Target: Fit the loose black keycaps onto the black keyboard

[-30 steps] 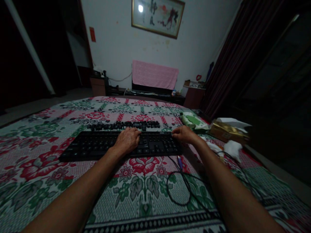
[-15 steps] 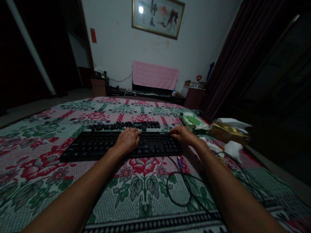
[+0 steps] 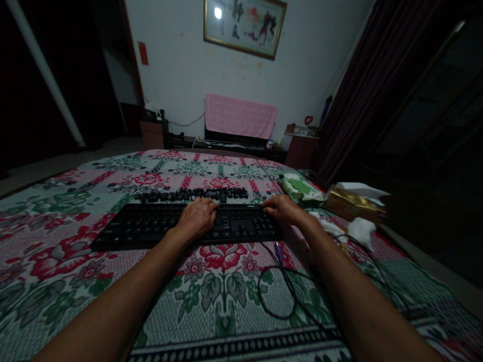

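A black keyboard (image 3: 151, 226) lies across a floral bed cover (image 3: 222, 286). My left hand (image 3: 196, 217) rests on its middle, fingers bent, with the tips curled over the far edge. My right hand (image 3: 282, 208) sits at the far right corner over the number keys, its fingers drawn together and pointing left; what they pinch is hidden. Just behind the keyboard is a row of loose black keycaps (image 3: 194, 194). The keyboard's black cable (image 3: 281, 286) loops on the cover between my forearms, and its purple plug (image 3: 278, 250) is free.
A green-and-white packet (image 3: 300, 187), a gold tissue box (image 3: 354, 202) and crumpled white tissue (image 3: 360, 230) lie along the bed's right side. Beyond the bed stand a low cabinet with a pink cloth (image 3: 240, 115) and a framed picture (image 3: 244, 25) on the wall.
My right hand has crept slightly left along the keyboard's far edge. My left hand and the keyboard have stayed put.
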{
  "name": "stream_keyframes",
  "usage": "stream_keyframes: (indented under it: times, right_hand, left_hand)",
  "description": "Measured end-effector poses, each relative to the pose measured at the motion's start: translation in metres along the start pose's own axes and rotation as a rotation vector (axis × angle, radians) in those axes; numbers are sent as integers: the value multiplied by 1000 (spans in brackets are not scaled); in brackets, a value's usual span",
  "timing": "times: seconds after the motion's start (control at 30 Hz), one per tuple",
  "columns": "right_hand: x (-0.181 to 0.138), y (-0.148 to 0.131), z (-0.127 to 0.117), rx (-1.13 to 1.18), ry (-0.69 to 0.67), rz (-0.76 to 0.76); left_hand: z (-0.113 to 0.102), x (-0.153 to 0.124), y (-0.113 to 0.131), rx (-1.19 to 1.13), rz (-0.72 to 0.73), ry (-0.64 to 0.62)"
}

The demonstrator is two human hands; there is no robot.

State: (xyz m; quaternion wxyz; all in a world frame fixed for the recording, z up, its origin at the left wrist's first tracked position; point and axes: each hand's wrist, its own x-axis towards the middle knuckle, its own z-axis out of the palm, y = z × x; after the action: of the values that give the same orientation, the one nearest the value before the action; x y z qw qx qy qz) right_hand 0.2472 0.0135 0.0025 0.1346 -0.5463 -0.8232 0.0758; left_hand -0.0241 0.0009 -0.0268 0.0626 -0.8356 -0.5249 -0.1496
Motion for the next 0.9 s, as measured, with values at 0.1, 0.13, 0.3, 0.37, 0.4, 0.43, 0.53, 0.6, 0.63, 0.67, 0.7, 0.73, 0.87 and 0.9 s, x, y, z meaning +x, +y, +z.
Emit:
stream_keyframes:
  times: [0.1, 0.13, 0.3, 0.37, 0.4, 0.43, 0.53, 0.6, 0.63, 0.67, 0.7, 0.73, 0.87, 0.9]
  right_hand:
    - [1, 0, 0, -6, -5, 13]
    - [1, -1, 1, -12, -1, 16]
    - [0, 0, 3, 20, 38, 7]
    - [-1, 1, 3, 83, 32, 23]
    - [-2, 1, 3, 120, 23, 32]
    - [-2, 1, 2, 157, 13, 39]
    - [-2, -4, 0, 230, -25, 28]
    - [-1, -7, -1, 242, -68, 3]
    - [-1, -9, -2, 235, -96, -11]
    - [-1, -10, -2, 222, -119, -26]
    - [-1, -11, -2, 206, -136, -40]
    - [-1, -11, -2, 189, -148, -52]
    - [-2, -9, -3, 150, -188, -63]
    - [-2, -8, -3, 148, -201, -62]
  left_hand:
    - [1, 0, -1, -8, 9, 13]
    - [2, 0, -1, -10, 11, 13]
    - [2, 1, -2, 4, 14, -1]
    - [2, 1, -2, 8, 16, 5]
    - [3, 1, -2, 10, 15, 7]
    - [3, 1, -2, 12, 14, 10]
    - [3, 1, -2, 19, 12, 6]
    - [3, 1, -2, 20, 9, 0]
    - [3, 1, -2, 20, 8, 1]
    - [3, 1, -2, 19, 9, 5]
    - [3, 1, -2, 18, 11, 9]
    - [3, 1, -2, 18, 11, 13]
    - [3, 1, -2, 20, 11, 17]
    - [3, 1, -2, 21, 11, 16]
